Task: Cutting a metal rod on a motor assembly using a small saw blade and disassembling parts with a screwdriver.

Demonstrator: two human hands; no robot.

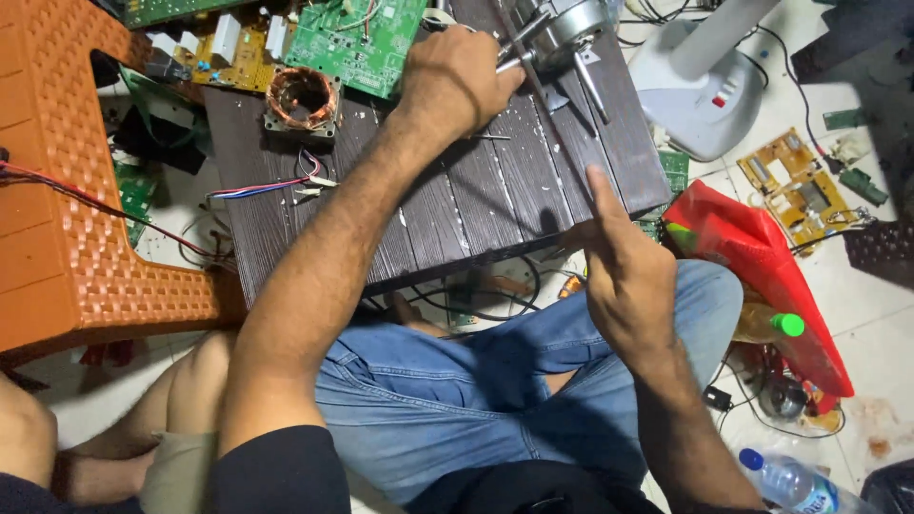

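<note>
Clutching motor shaft [514,59] in left hand [455,81] over dark board [457,200]; right hand [624,276] empty, finger raised; tiled floor [876,314].

Left hand [455,81] outstretched, fingers curled shut; right hand [624,276] nearer, index finger raised.

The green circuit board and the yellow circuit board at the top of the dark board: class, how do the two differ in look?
The green circuit board is bright green with many small parts; the yellow circuit board is mustard yellow and carries larger white block parts. The green one lies nearer the left hand, which grips a metal motor; the yellow one lies further off. Both lie flat by a copper coil.
</note>
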